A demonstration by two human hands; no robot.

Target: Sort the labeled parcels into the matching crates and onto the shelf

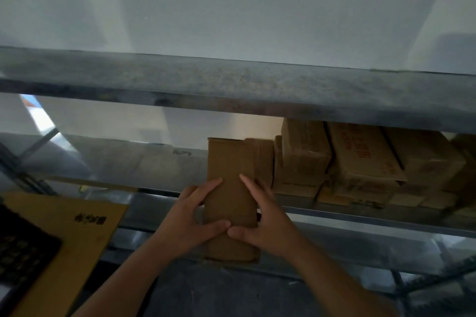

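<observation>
Both hands (192,216) (262,219) grip parcel (229,177) at shelf (334,211) edge.

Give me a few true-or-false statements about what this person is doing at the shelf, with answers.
1. Both hands hold the cardboard parcel. True: left hand and right hand grip its sides.
2. The parcel is bright red. False: it is plain brown.
3. Other cardboard boxes sit on the shelf to the parcel's right. True.
4. The parcel lies inside a crate. False: it is held at the shelf edge.
</observation>
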